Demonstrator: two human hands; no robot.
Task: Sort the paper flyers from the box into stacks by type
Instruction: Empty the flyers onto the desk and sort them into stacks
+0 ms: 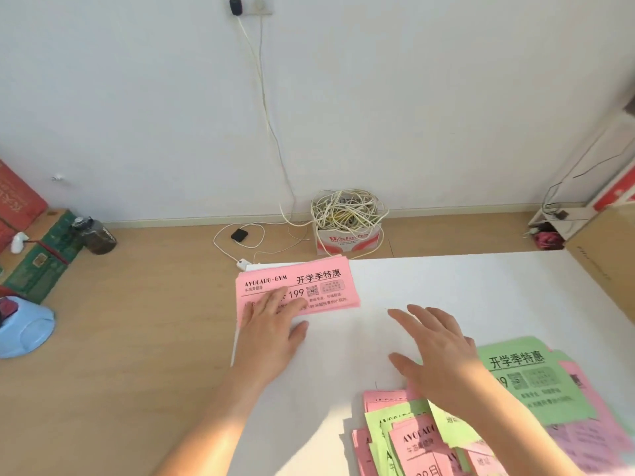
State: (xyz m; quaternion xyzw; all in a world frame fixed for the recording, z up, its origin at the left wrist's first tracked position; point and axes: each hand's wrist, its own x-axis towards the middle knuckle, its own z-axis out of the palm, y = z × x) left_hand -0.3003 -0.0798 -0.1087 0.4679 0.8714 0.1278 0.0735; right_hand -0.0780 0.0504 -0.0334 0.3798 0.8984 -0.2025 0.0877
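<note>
A neat stack of pink flyers (309,286) lies at the far left corner of the white board (464,290). My left hand (271,324) rests flat on that stack's near left part, fingers spread, holding nothing. A loose pile of mixed pink and green flyers (412,438) covers the board's near right area, with one large green flyer (529,376) on top at the right. My right hand (436,345) hovers open over the left edge of this pile, fingers apart. No box of flyers is visible.
The board lies on a wooden floor (137,338). Behind it stands a small carton full of tangled cables (347,218), with a charger cord running up the wall. A dark bottle (96,235), green boxes and a blue plastic object (24,328) sit at left; a cardboard box (604,242) at right.
</note>
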